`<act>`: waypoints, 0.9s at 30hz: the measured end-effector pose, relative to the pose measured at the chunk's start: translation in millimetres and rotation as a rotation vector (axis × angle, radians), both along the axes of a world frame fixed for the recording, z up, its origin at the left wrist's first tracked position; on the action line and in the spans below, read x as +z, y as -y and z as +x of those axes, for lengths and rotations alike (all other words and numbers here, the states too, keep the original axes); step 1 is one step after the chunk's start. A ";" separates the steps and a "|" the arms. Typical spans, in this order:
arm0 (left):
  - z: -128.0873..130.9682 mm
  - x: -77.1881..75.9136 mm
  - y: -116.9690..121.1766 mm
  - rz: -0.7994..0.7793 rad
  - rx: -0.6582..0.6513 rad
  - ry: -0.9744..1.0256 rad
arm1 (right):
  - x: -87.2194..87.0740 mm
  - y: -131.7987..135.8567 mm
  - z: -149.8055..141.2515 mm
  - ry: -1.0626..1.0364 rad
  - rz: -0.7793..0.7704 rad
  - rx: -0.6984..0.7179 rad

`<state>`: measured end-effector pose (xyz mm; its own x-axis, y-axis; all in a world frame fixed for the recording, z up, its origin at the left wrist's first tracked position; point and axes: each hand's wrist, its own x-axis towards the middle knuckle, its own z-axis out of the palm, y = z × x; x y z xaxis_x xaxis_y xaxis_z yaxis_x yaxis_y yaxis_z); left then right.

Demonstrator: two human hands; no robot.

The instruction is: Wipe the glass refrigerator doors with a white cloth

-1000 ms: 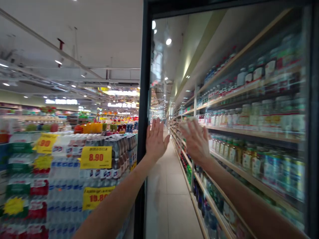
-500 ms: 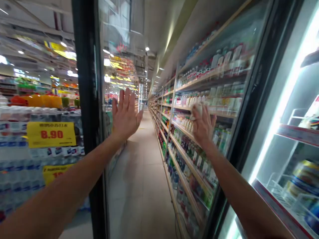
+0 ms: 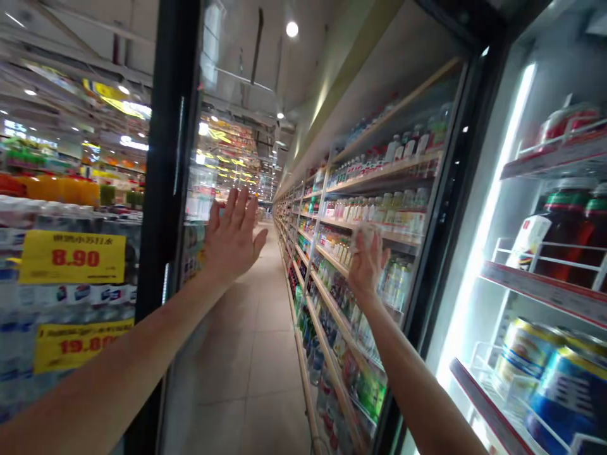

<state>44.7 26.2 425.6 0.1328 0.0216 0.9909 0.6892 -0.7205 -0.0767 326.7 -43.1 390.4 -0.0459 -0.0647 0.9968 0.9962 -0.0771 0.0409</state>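
In front of me stands a swung-out glass cooler door, its black frame [image 3: 167, 145] running up the left side. My left hand [image 3: 233, 235] is raised toward the pane, palm forward and fingers extended, holding nothing. My right hand [image 3: 366, 268] is farther right on the pane, its fingers bent over a pale crumpled cloth [image 3: 363, 235]. The cloth is pressed toward the glass and partly covered by the fingers; whether it is cloth or paper I cannot tell. An aisle and shelves of bottles [image 3: 379, 205] show in the glass.
On the right is the lit cooler, with dark bottles [image 3: 569, 234] and blue-and-gold cans [image 3: 559, 385] on wire-fronted shelves. At left, a yellow price sign [image 3: 73, 256] hangs before stacked bottled drinks. Tiled floor [image 3: 246, 354] appears beyond the hands.
My right hand with the cloth has shifted left and down in view. The left hand sits slightly lower. More of the cooler's inside shows at right.
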 end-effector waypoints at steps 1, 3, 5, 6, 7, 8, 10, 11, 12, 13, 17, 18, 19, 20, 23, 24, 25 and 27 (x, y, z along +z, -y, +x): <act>-1.5 -1.3 1.3 0.010 0.006 -0.005 | 9.7 1.0 12.2 -0.135 0.142 0.026; -3.8 -3.2 4.8 0.028 0.021 -0.015 | 29.4 -0.4 22.2 -0.319 0.280 0.080; -4.9 -3.8 8.8 0.048 0.064 -0.023 | 42.0 -5.7 1.5 -0.327 0.249 0.119; -5.2 -3.6 10.5 0.059 0.089 -0.024 | 44.6 -8.8 -18.8 -0.262 0.181 0.126; -5.5 -3.3 11.7 0.068 0.114 -0.027 | 45.2 -11.4 -41.9 -0.151 0.090 0.129; -6.0 -3.0 12.5 0.074 0.135 -0.029 | 44.7 -13.0 -64.2 -0.020 -0.004 0.121; -8.0 -2.8 12.5 0.081 0.163 -0.029 | 44.4 -12.2 -93.2 0.228 -0.165 0.095; -9.7 -3.0 11.9 0.083 0.170 -0.032 | 46.2 -10.2 -96.3 0.293 -0.205 0.081; -11.6 -3.4 11.1 0.084 0.176 -0.038 | 49.9 -7.6 -91.9 0.293 -0.199 0.069; -13.7 -3.8 10.3 0.086 0.180 -0.045 | 55.1 -5.1 -82.1 0.244 -0.166 0.062; -14.2 -2.3 12.1 0.093 0.173 -0.030 | 73.3 -5.3 -48.4 -0.175 0.109 0.099; -10.4 -0.4 14.5 0.100 0.149 -0.011 | 72.7 -8.3 -52.1 -0.155 0.091 0.125; -4.8 2.2 17.8 0.112 0.106 0.002 | 69.7 -11.9 -60.7 -0.100 0.052 0.153; 2.6 5.3 21.7 0.126 0.043 0.003 | 64.9 -15.4 -72.5 -0.029 0.012 0.181; 29.6 14.9 34.4 0.134 -0.167 -0.052 | 46.8 -21.9 -104.4 0.088 -0.018 0.252; 38.1 17.2 37.9 0.119 -0.200 -0.074 | 42.0 -22.1 -108.6 0.113 -0.016 0.272; 45.7 18.9 40.4 0.102 -0.203 -0.095 | 38.3 -21.4 -109.2 0.149 -0.020 0.292; 57.3 20.3 42.3 0.091 -0.149 -0.117 | 34.6 -18.2 -102.8 0.249 -0.046 0.335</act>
<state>101.9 -16.1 445.9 0.2424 -0.0959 0.9654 0.5579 -0.8003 -0.2196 223.8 -24.9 425.0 -0.2693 -0.0731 0.9603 0.9252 0.2574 0.2790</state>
